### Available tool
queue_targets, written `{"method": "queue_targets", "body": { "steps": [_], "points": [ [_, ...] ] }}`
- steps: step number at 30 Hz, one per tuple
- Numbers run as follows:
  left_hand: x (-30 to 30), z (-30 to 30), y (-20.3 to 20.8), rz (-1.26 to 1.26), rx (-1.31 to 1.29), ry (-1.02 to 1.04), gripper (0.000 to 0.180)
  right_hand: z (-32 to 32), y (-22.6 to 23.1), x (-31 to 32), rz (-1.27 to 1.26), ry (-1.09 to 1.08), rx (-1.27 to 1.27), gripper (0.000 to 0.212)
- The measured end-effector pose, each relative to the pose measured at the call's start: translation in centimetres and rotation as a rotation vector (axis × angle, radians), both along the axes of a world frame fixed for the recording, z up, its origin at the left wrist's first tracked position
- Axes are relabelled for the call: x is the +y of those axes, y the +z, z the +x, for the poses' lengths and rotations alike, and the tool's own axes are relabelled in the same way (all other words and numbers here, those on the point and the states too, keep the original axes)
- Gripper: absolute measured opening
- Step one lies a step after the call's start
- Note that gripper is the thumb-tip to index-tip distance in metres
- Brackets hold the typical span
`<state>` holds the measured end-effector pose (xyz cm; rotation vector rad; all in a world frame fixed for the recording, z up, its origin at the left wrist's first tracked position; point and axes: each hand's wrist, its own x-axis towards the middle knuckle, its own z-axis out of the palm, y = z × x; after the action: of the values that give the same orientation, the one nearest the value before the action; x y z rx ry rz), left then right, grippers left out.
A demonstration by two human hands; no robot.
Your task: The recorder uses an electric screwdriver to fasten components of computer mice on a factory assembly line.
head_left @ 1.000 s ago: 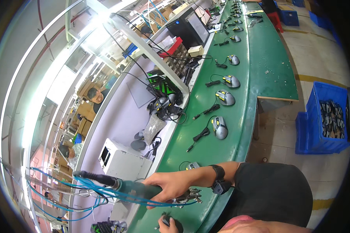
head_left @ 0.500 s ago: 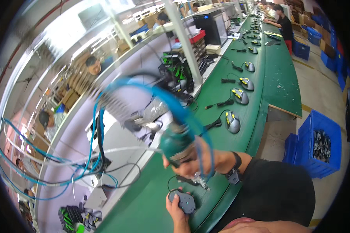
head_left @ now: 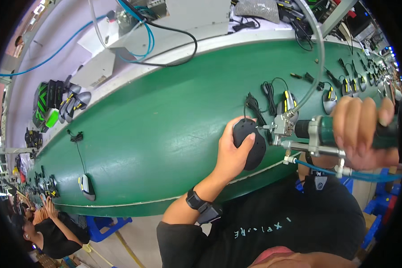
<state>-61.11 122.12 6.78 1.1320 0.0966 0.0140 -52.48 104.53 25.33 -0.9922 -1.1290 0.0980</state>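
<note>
My left hand [head_left: 231, 152] is closed around a black computer mouse [head_left: 254, 156], its flat underside with small round holes facing up and its cable leading away at the far end. Gripped in my right hand [head_left: 364, 129] is a green powered screwdriver [head_left: 328, 130], lying nearly level. Its metal nose block [head_left: 283, 126] carries air tubes. The thin tip points left at the mouse's right edge; whether it touches cannot be made out. Just behind the tool sits another mouse [head_left: 287, 102], grey and yellow, with a bundled cable [head_left: 268, 96].
The green belt [head_left: 165, 116] runs across the bench. Several mice stand along it at right; one mouse [head_left: 86, 187] lies at left. Blue and black hoses [head_left: 149, 35] loop at the far edge. A co-worker [head_left: 53, 232] works at lower left, near a blue crate [head_left: 105, 225].
My view has swung round and down toward the belt. The screwdriver has gone from upright above the belt to lying level, its tip beside the mouse. My left hand keeps hold of the mouse.
</note>
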Motion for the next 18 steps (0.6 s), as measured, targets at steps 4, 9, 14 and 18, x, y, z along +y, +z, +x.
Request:
{"method": "queue_targets", "body": {
  "steps": [4,9,14,18],
  "points": [
    [-0.7,-0.4,-0.6,0.006,0.016,0.002,0.038,-2.1,0.0,-0.2,-0.017,-0.090,-0.011,0.050],
    [-1.3,-0.4,-0.3,-0.009,0.016,-0.008,0.037,-2.7,-0.6,-0.3,-0.014,-0.168,0.019,0.046],
    [-1.3,-0.5,-0.3,-0.003,0.027,-0.008,0.037,-2.0,-0.9,-0.5,-0.039,-0.138,-0.023,0.047],
    [-1.4,-0.4,-0.5,0.002,0.023,-0.002,0.037,-1.4,-2.3,0.9,0.046,-0.107,-0.109,0.051]
  ]
}}
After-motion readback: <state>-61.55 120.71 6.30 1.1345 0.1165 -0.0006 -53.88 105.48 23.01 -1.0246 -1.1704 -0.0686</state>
